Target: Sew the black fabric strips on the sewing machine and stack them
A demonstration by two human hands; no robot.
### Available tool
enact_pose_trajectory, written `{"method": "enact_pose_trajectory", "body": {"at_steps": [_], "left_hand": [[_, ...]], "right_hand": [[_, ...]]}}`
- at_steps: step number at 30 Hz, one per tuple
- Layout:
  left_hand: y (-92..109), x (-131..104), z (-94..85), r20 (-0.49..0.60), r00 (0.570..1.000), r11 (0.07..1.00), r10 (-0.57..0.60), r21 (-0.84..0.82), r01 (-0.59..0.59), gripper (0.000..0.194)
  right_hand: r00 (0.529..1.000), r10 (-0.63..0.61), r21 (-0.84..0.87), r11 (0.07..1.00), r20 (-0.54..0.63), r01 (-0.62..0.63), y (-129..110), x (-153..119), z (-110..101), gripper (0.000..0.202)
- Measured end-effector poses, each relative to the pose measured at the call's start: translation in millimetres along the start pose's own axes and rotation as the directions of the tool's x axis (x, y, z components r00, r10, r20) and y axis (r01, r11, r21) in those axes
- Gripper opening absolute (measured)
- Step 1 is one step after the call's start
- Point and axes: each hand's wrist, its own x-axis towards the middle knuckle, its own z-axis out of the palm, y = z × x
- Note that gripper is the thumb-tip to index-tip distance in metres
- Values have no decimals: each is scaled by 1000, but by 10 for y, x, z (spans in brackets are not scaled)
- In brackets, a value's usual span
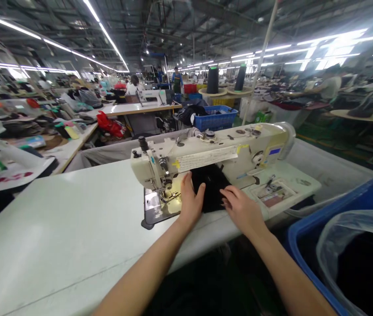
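A piece of black fabric (211, 188) lies under the arm of a white sewing machine (186, 153), to the right of the needle area. At its left edge rests my left hand (192, 201), fingers stretched forward and thumb apart. My right hand (243, 210) has its fingers curled at the right edge of the fabric, pinching it. The shiny metal needle plate (155, 206) and the presser foot (169, 197) are just left of my left hand. A paper strip with writing (206, 159) is taped along the machine's front.
The white tabletop (74, 219) stretches to the left. A blue bin (300, 237) lined with clear plastic stands at right, dark contents inside. Behind the machine are a blue basket (217, 119), black thread cones (212, 80) and another sewing table (130, 108). People sit at other stations.
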Motion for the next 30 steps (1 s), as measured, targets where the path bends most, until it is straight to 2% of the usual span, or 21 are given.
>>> {"method": "enact_pose_trajectory", "body": {"at_steps": [1,2,3,4,6,7,8,9,10,12,14,16,17,19,21,23,25,27,28,29,30], "left_hand": [[36,-97,-80,43,999,1000,12,-17,-12,39],[86,-186,-151,122,992,997,-18,-67,27,34],[149,-259,-208,233,969,983,-87,-137,121,34],[224,-312,-248,357,919,943,-166,-214,253,39],[382,-343,-278,562,780,770,-275,-358,528,49],[451,-325,-276,618,729,661,-294,-419,622,51],[506,-292,-272,643,704,571,-302,-469,674,50],[542,-252,-272,634,706,517,-316,-509,688,46],[558,-214,-283,605,720,510,-340,-525,681,42],[544,-171,-365,539,750,593,-385,-478,648,44],[508,-192,-543,570,737,699,-364,-356,620,58],[503,-256,-813,699,667,799,-259,-232,554,60],[521,-289,-971,743,640,854,-194,-194,484,56],[597,-327,-1296,809,577,942,-111,-100,322,53],[700,-316,-1578,863,500,990,-68,-3,140,56],[793,-269,-1780,896,441,997,-52,72,-29,61],[845,-204,-1907,909,414,980,-58,130,-148,63],[843,-132,-1996,896,435,955,-89,201,-219,60],[823,-96,-2037,878,466,940,-107,242,-241,58],[793,-61,-2078,856,500,927,-128,283,-246,55],[757,-28,-2120,836,528,920,-151,315,-235,53]], "right_hand": [[1000,-6,0,1000,-20,6,33,40,12,27],[999,-6,0,1000,-50,6,61,76,20,24],[996,-1,1,1000,-90,1,82,109,26,23],[991,2,1,1000,-131,-2,89,135,29,23],[983,-36,5,999,-180,38,49,164,22,25],[981,-85,11,996,-175,88,1,164,8,26],[977,-148,22,988,-152,153,-65,156,-15,26],[969,-217,38,974,-120,223,-141,141,-49,25],[956,-280,55,957,-87,285,-221,124,-94,22],[932,-359,82,928,-51,363,-365,95,-209,18],[939,-325,125,933,-117,338,-458,96,-338,14],[966,-176,214,953,-187,215,-504,131,-450,12],[979,-89,266,954,-184,137,-521,156,-492,13],[997,14,351,936,-70,11,-572,205,-544,20],[992,-22,445,895,123,-35,-662,242,-558,32],[931,-140,560,825,337,-79,-774,270,-547,41],[805,-227,608,769,548,-197,-856,292,-508,39],[668,-235,572,745,706,-343,-877,301,-432,28],[617,-225,548,734,754,-401,-869,297,-382,20],[589,-213,533,719,780,-446,-859,284,-327,15],[583,-201,531,701,787,-476,-852,264,-269,16]]}}
